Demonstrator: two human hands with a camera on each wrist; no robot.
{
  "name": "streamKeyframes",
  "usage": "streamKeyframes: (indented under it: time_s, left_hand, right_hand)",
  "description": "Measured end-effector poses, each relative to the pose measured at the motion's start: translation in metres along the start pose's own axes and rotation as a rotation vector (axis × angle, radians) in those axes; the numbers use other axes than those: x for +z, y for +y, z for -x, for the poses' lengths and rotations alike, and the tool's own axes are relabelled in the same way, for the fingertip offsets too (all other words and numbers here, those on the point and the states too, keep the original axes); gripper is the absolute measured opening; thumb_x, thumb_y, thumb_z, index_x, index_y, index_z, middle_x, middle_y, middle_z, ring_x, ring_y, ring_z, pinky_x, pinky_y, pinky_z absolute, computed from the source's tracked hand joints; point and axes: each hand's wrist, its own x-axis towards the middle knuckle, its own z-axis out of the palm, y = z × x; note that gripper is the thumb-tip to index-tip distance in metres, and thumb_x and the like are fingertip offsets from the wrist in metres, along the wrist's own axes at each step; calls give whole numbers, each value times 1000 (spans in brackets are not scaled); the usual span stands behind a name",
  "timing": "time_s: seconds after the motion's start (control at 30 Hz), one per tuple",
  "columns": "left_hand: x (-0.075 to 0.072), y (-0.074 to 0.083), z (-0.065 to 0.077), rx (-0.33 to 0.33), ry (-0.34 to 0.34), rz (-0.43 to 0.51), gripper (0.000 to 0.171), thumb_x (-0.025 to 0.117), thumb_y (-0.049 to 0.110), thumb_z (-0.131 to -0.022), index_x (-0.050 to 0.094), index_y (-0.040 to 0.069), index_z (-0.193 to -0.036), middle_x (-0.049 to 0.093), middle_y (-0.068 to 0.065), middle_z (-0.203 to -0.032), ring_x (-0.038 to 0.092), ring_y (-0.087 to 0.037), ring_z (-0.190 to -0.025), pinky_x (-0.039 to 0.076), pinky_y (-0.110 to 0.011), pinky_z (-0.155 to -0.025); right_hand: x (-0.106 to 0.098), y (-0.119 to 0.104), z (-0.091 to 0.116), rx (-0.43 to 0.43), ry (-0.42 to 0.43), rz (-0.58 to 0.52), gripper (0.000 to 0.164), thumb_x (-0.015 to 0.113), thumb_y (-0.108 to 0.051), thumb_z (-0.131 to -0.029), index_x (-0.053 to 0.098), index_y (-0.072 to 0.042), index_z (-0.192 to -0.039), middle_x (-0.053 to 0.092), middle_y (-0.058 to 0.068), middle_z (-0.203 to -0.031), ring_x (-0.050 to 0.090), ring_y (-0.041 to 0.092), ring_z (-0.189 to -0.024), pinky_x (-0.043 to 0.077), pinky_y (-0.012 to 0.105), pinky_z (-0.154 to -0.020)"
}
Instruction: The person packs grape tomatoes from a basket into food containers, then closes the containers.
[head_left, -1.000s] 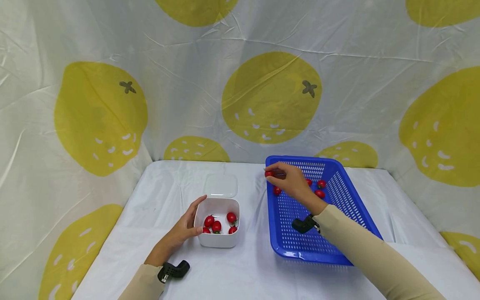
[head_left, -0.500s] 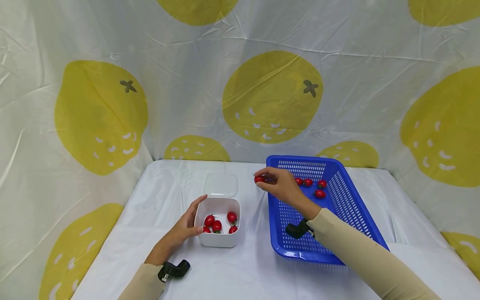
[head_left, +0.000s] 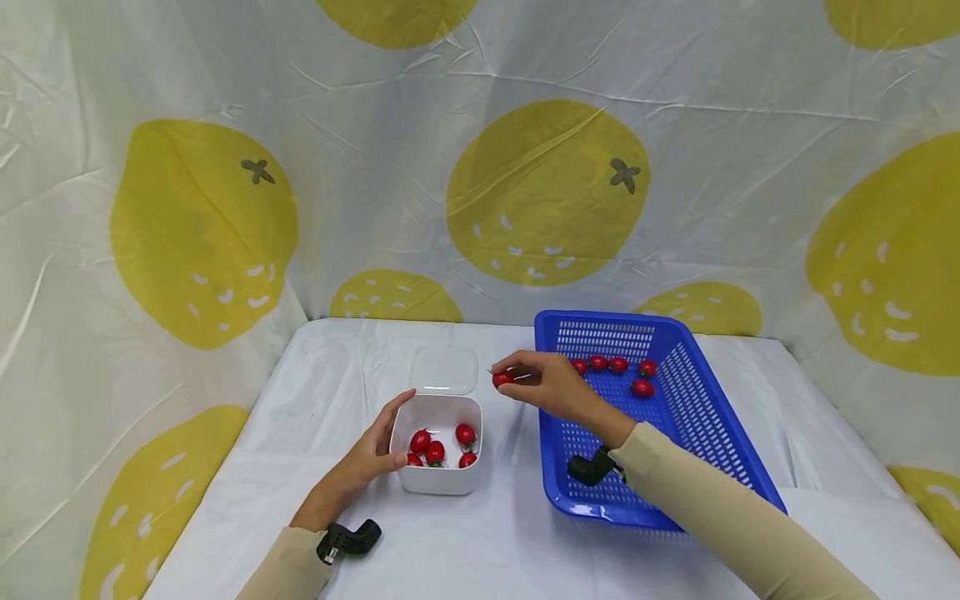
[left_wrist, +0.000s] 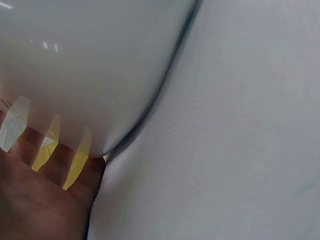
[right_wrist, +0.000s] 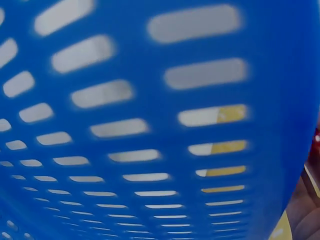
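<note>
Right hand [head_left: 547, 385]: fingers and thumb pinching one held tomato [head_left: 502, 380], small, red, its stem toward the left; tomato held above the bench [head_left: 517, 542], between box and basket, near the box's far right corner and apart from both. Left hand [head_left: 375, 446]: fingers and thumb curved round the left side of a white box [head_left: 441, 482], gripping it, thumb at the near left corner, a fingertip at the far left corner. White box: square with rounded corners, upright, open at the top, standing on the bench; contents, five visible red tomatoes [head_left: 434, 452], three grouped at left and two at right, the nearest ones partly hidden by the near wall. Clear lid [head_left: 444, 371]: square, lying flat just beyond the box; whether the two touch cannot be told. Blue basket [head_left: 551, 467]: rectangular, slotted plastic, right of the box and well apart from it; contents, five visible loose tomatoes [head_left: 642, 388] toward the far end; right forearm crossing above it. Right wrist view: slotted blue wall, with a part of the hand and a sliver of red at the right edge. Black wrist devices: one at the left wrist [head_left: 348, 542], one at the right [head_left: 592, 468]. Sleeves [head_left: 735, 508]: beige, both arms. Backdrop [head_left: 360, 208]: white sheet printed with large yellow lemons.
</note>
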Motion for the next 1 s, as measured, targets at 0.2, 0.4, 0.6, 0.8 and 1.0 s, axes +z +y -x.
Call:
streamKeyframes:
  time_s: [0.2, 0.4, 0.6, 0.8, 1.0]
  left_hand:
    - [0, 0, 0, -10, 5, 6, 89, 67, 29, -85, 13, 19, -155, 13, -15, -158, 15, -29, -143, 11, -61, -111]
    - [1, 0, 0, -6, 8, 8, 89, 67, 25, -84, 13, 18, -155, 14, -13, -158, 15, -27, -143, 10, -61, -111]
    - [1, 1, 0, -12, 14, 14, 88, 67, 21, -84, 14, 17, -154, 12, -17, -158, 10, -35, -143, 5, -66, -109]
    - [2, 3, 0, -20, 12, 21, 88, 67, 25, -84, 14, 17, -155, 16, -16, -157, 15, -35, -142, 11, -61, -110]
    - [1, 1, 1, -22, 13, 20, 88, 66, 20, -84, 14, 18, -155, 17, -15, -157, 16, -36, -141, 12, -61, -110]
  right_hand:
    - [7, -3, 1, -30, -78, 16, 28, 73, -19, -87, 70, -15, -115, 69, 0, -110, 67, 16, -99, 54, 27, -81]
    - [15, -8, 2, -53, -122, -9, 29, 73, -16, -86, 70, -12, -114, 69, 0, -108, 67, 15, -97, 54, 27, -80]
    - [23, -7, 3, -67, -184, -10, 29, 73, -18, -87, 69, -11, -115, 69, -4, -107, 65, 12, -99, 53, 27, -82]
    - [29, -8, 4, -114, -237, -22, 28, 72, -15, -87, 70, -15, -115, 69, -4, -109, 64, 11, -101, 53, 28, -85]
    - [34, -9, 4, -123, -268, -9, 31, 72, -17, -87, 69, -11, -118, 68, -6, -110, 63, 10, -104, 53, 28, -85]
